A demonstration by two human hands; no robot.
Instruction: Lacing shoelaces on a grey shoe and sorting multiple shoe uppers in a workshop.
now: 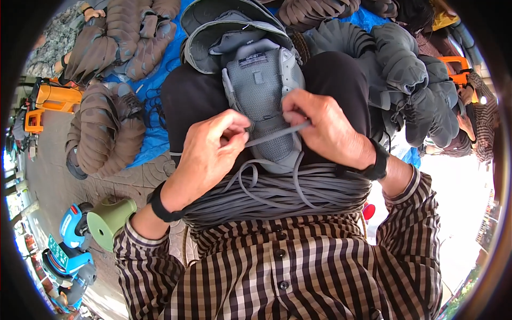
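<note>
A grey shoe upper (261, 88) with a mesh tongue stands between my knees, its toe toward me. A flat grey shoelace (277, 135) runs taut across the front of it. My left hand (216, 141) pinches the lace at its left end, fingers curled in. At the upper's right edge, by the eyelets, my right hand (325, 124) grips the other end between thumb and fingers. A thick bundle of grey laces (266, 200) lies across my lap, with a few loose loops rising from it. More grey shoe pieces (205, 50) are stacked just beyond the upper.
Rows of brown-grey shoe uppers (98, 128) lie at the left on a blue sheet (152, 114). Dark grey uppers (402, 66) are heaped at the right. A green plastic stool (109, 218) and orange stools (58, 98) stand on the left. Other people's hands (93, 13) show at the edges.
</note>
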